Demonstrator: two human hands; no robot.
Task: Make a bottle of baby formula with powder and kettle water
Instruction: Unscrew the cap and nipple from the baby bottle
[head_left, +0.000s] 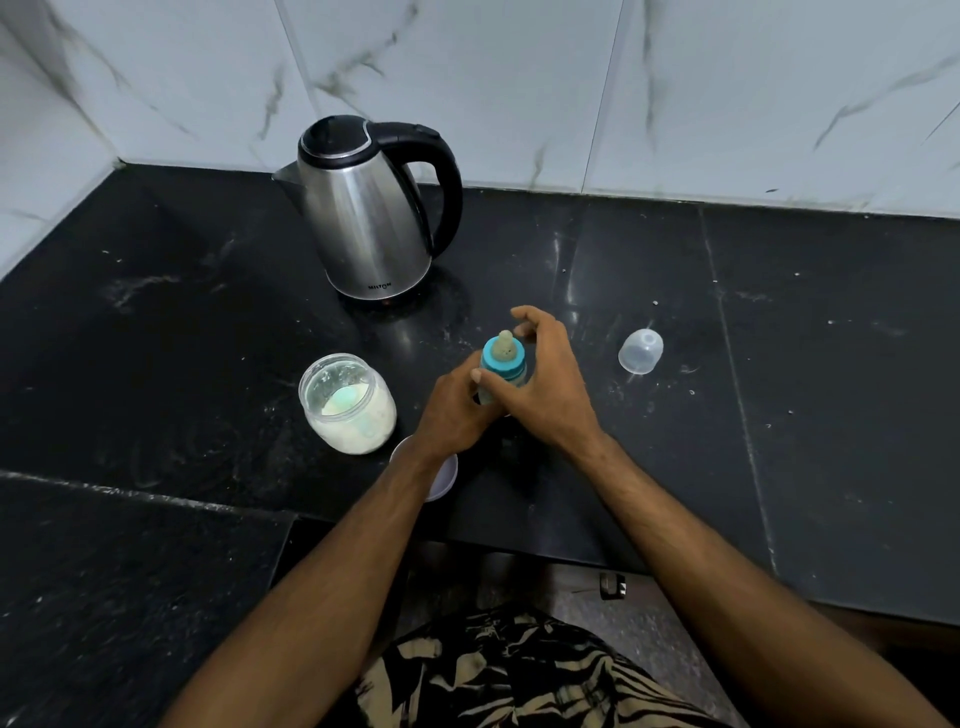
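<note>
The step in hand looks like unscrewing the blue collar (503, 364) with its teat from the baby bottle (488, 392), so that water and powder can go in. To do it well, the left hand (451, 410) should keep the bottle body planted upright on the tabletop (649, 467) while only the collar turns; the bottle is light and narrow, so a tilt could tip it. The right hand (540, 384) should take the ribbed ring rather than the soft teat, turn it in short twists, then lift it straight up and lay it down teat upward to keep it clean. As things stand, the left hand is curled round the bottle's lower body from its 8 o'clock side, and the right hand arches over it from 4 o'clock, thumb against the bottle just under the collar and fingers spread loosely behind the teat; I cannot tell if those fingers touch the ring. The bottle stands between both hands, near the middle of the tabletop. The open jar of powder (347, 402), a scoop lying in it, sits just beside the left hand at 9 o'clock of the bottle. The kettle (371, 218) stands at 11 o'clock, well behind, and the clear cap (640, 352) lies at 3 o'clock, apart from the right hand.
</note>
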